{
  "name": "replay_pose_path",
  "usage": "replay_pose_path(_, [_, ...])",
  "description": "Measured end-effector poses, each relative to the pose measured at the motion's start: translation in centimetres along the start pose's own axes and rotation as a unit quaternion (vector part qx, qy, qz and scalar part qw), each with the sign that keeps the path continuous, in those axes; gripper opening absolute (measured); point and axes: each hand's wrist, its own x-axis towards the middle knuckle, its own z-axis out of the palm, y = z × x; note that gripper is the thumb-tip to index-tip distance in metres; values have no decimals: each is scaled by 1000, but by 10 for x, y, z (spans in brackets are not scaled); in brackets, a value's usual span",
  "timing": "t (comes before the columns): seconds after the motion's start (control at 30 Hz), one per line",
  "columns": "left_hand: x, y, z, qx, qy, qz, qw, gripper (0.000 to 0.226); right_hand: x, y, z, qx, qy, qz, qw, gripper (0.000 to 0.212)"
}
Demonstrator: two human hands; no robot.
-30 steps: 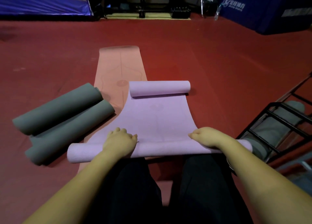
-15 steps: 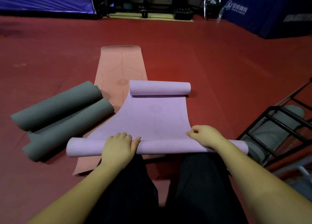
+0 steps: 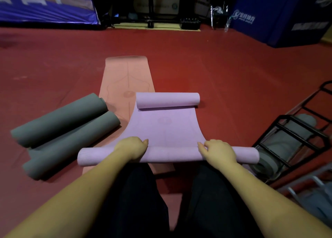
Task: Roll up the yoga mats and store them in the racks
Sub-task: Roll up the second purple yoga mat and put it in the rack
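I judged the step in hand to be rolling the purple mat [image 3: 164,128] away from me across the red floor [image 3: 233,79]. To do it well I wanted both hands pushing at the same rate so the near roll stayed square to the mat's length, with steady downward pressure to keep the coil tight, and I expected trouble at the far end, which had curled into a loose roll of its own and would have to be flattened or taken in.

The purple mat lay partly over a pink mat [image 3: 125,78] spread flat and running far. Two rolled grey mats [image 3: 62,128] lay side by side at the left, apart from my hands. At the right stood the black rack [image 3: 294,139], with a grey roll already inside.

The near roll lay crosswise just beyond my knees, its ends sticking out past both hands. My left hand [image 3: 132,148] rested on top of it left of centre, fingers curled over the coil. My right hand [image 3: 218,150] pressed it right of centre, fingers bent over the far side.
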Motion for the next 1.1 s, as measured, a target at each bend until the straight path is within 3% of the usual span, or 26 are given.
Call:
replay_pose_path(0.23, [-10, 3, -11, 0, -82, -2, 997, 55, 7, 6, -21, 39, -99, 6, 994, 45])
replay_pose_path(0.4, [-13, 2, -11, -12, -117, 10, 993, 54, 10, 6, -38, 37, -245, -1, 969, 50])
replay_pose_path(0.5, [-17, -6, -3, 24, -64, 38, 997, 45, 14, 3, -40, 61, -283, 21, 957, 57])
replay_pose_path(0.57, [-22, -13, 5, 49, 43, 73, 995, 42, 21, 2, -40, 81, -301, 36, 949, 59])
replay_pose_path(0.67, [-33, -18, 18, 35, 156, 63, 985, 57, 35, 1, -39, 102, -327, 63, 937, 64])
replay_pose_path(0.77, [-53, -14, 38, 20, 237, 65, 969, 47, 43, 0, -35, 109, -334, 87, 932, 66])
replay_pose_path(1.0, [-41, -11, 27, 1, 214, 64, 975, 51, 42, -1, -21, 124, -289, 101, 944, 70])
replay_pose_path(1.1, [-32, -2, 14, -14, 187, 48, 981, 60, 29, -1, -23, 118, -206, 64, 969, 43])
